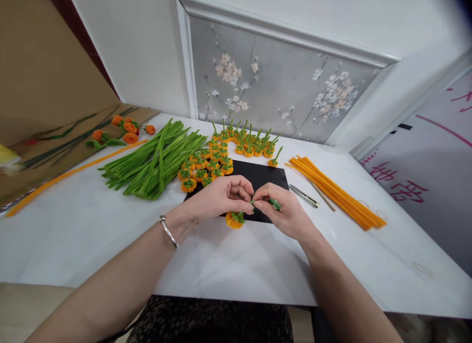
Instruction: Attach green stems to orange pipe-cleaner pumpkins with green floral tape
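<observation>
My left hand and my right hand meet over a black mat, fingertips pinched close together. A thin green strip runs between the two pinches, mostly hidden by the fingers. More dark green material shows within my right hand; its kind is unclear. Just below my left fingers is a fuzzy orange persimmon-like ornament with green leaves on top; whether it is joined to the strip cannot be seen. Many similar orange ornaments are grouped beyond my left hand, partly on the mat.
Green pipe cleaners lie piled at left, orange pipe cleaners at right. A utility knife rests beside the mat. Stemmed ornaments stand near the wall. One orange pipe cleaner and an orange-fruited sprig lie far left.
</observation>
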The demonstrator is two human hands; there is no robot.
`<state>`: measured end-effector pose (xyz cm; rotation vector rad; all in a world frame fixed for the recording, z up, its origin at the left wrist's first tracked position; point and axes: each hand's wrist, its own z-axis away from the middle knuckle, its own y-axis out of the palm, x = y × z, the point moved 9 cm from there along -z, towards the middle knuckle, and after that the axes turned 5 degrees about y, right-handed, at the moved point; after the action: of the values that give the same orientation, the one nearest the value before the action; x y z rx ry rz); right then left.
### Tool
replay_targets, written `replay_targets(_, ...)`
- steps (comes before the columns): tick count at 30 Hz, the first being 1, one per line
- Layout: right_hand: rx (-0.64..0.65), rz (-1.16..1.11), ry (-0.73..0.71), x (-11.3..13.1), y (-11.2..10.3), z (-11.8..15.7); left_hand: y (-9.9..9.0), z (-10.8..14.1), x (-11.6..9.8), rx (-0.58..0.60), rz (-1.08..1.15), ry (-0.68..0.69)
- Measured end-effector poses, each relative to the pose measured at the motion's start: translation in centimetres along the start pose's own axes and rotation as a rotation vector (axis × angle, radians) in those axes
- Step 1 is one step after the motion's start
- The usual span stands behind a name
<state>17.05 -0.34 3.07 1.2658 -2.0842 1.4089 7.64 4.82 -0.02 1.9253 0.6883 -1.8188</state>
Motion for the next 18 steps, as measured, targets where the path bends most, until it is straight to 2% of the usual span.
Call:
replay_targets(5,-0.035,0.073,-0.007,-0.1,0.0,-0.1,0.6,0.1,0.0,0.054,0.002,-0.003)
replay_targets(12,0.006,0.187,-0.03,-0.3,0.5,-0.1,0.2,-0.3,0.8,0.01,-0.021,0.005)
replay_targets(15,-0.073,0.217,0.068,-2.1,-1.2,-0.1,-0.3,-0.4,1.3,-0.032,0.027,-0.03)
replay_targets(18,-0.288,0.407,0.298,-5.7,-5.1,0.9,-1.3,-0.3,1.8,-0.136,0.124,-0.088)
